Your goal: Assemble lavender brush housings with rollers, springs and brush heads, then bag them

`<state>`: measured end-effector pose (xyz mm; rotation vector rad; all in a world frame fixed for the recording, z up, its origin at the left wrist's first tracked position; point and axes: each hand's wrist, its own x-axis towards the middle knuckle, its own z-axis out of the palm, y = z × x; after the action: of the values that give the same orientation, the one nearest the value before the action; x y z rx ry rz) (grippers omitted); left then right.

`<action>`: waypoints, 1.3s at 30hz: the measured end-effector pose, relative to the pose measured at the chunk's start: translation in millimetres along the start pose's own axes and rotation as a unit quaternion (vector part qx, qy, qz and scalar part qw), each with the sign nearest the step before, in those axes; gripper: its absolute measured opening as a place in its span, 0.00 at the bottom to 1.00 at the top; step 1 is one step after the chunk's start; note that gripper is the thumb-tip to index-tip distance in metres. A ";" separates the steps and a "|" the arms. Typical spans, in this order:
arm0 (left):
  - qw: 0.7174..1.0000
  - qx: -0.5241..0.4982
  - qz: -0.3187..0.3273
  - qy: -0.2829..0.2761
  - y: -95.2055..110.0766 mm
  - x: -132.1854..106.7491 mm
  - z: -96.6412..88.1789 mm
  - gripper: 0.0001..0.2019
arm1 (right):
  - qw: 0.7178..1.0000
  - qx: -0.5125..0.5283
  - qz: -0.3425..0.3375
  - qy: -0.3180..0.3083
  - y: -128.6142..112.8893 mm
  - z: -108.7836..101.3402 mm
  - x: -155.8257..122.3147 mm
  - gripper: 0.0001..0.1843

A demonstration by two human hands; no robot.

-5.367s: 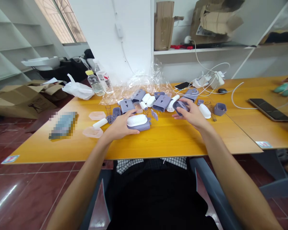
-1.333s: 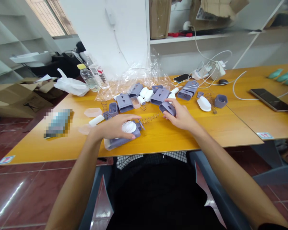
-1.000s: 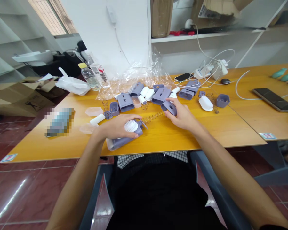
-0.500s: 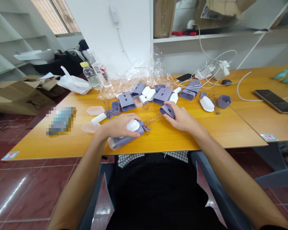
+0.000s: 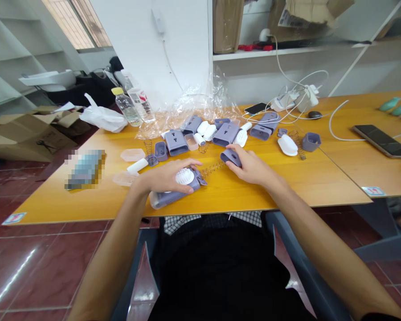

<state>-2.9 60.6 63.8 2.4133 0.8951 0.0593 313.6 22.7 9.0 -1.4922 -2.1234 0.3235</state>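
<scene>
My right hand (image 5: pixel 252 165) pinches a purple hollow plastic shell (image 5: pixel 230 157) by its right side, slightly turned, with the open end facing left. My left hand (image 5: pixel 163 174) lies over a purple and clear plastic case (image 5: pixel 173 196) resting near the table's front edge. Its thumb and fingers are spread on either side of a white oval bristled brush head (image 5: pixel 185 176) on that case. A small purple bracket (image 5: pixel 202 179) sits at the case's right end. Between the hands a coiled metal spring (image 5: pixel 212 169) stretches toward the shell; whether it touches the shell I cannot tell.
Behind my hands lie several purple housings (image 5: pixel 177 141), white oval pieces (image 5: pixel 288 146), a white roller (image 5: pixel 137 166) and translucent cups (image 5: pixel 132 154). Crumpled clear film (image 5: pixel 190 104), bottles (image 5: pixel 127 107) and white cables (image 5: pixel 290 100) line the back. A phone (image 5: pixel 386 140) lies at right.
My left fingers have straightened and lifted a little off the case. My right hand has shifted slightly left with the purple shell, which has tilted.
</scene>
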 end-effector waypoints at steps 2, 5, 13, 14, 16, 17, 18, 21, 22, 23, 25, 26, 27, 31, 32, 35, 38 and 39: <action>1.000 0.010 -0.003 0.006 -0.6 0.9 0.6 0.37 | 1.000 -0.002 -0.006 -0.003 0.6 0.6 0.4 0.29; 1.000 0.019 0.003 0.009 -1.8 2.8 1.8 0.33 | 1.000 -0.004 -0.017 -0.007 2.4 2.3 0.8 0.28; 1.000 0.005 0.006 0.017 -6.3 3.6 3.2 0.31 | 0.999 -0.019 -0.039 -0.031 4.2 6.7 1.4 0.28; 1.000 0.002 0.013 0.016 -6.7 3.4 2.9 0.31 | 0.999 -0.018 -0.041 -0.031 4.2 6.5 1.7 0.28; 0.999 -0.007 0.042 0.007 -6.9 3.3 1.9 0.29 | 0.999 -0.017 -0.038 -0.023 4.0 5.5 2.4 0.28; 0.998 -0.012 0.058 0.001 -6.5 3.3 1.4 0.27 | 0.999 -0.017 -0.034 -0.018 3.8 4.8 2.8 0.28; 0.997 -0.014 0.071 -0.003 -5.7 3.2 0.9 0.25 | 0.999 -0.018 -0.028 -0.012 3.5 4.2 3.1 0.28; 0.997 0.001 0.076 -0.002 0.2 2.0 0.5 0.19 | 1.000 -0.022 -0.020 -0.008 2.5 2.8 3.6 0.28; 0.997 0.013 0.070 -0.003 3.3 1.1 0.9 0.17 | 0.999 -0.023 -0.021 -0.010 2.4 2.7 3.6 0.28; 0.998 0.028 0.063 -0.003 6.9 0.1 1.6 0.17 | 0.999 -0.023 -0.024 -0.012 2.4 2.7 3.6 0.28; 0.997 0.058 0.046 -0.004 14.4 -2.2 3.9 0.17 | 0.999 -0.023 -0.029 -0.016 2.9 3.1 3.6 0.27; 0.997 0.072 0.036 -0.002 18.0 -3.2 5.2 0.18 | 0.999 -0.022 -0.030 -0.017 3.4 3.4 3.6 0.27; 0.996 0.084 0.025 0.000 21.2 -4.0 6.5 0.18 | 0.999 -0.021 -0.030 -0.017 3.9 3.7 3.7 0.27; 0.994 0.111 0.017 0.009 29.4 -3.9 9.7 0.16 | 0.999 -0.021 -0.031 -0.019 5.1 4.4 4.4 0.27; 0.993 0.113 0.019 0.013 30.3 -3.3 10.0 0.15 | 0.999 -0.022 -0.031 -0.020 5.1 4.6 4.6 0.27; 0.993 0.117 0.015 0.031 31.1 -1.3 10.7 0.12 | 0.999 -0.022 -0.039 -0.022 4.3 5.3 4.7 0.27; 0.992 0.120 0.009 0.043 30.2 -0.5 11.6 0.11 | 0.998 -0.021 -0.046 -0.024 3.3 6.1 4.4 0.28; 0.992 0.120 0.009 0.045 29.6 -0.4 11.7 0.12 | 0.998 -0.020 -0.047 -0.024 3.2 6.3 4.4 0.28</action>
<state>16.9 36.2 69.3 2.6598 0.9680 0.0722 311.6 28.6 3.4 -1.4139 -2.2422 0.2849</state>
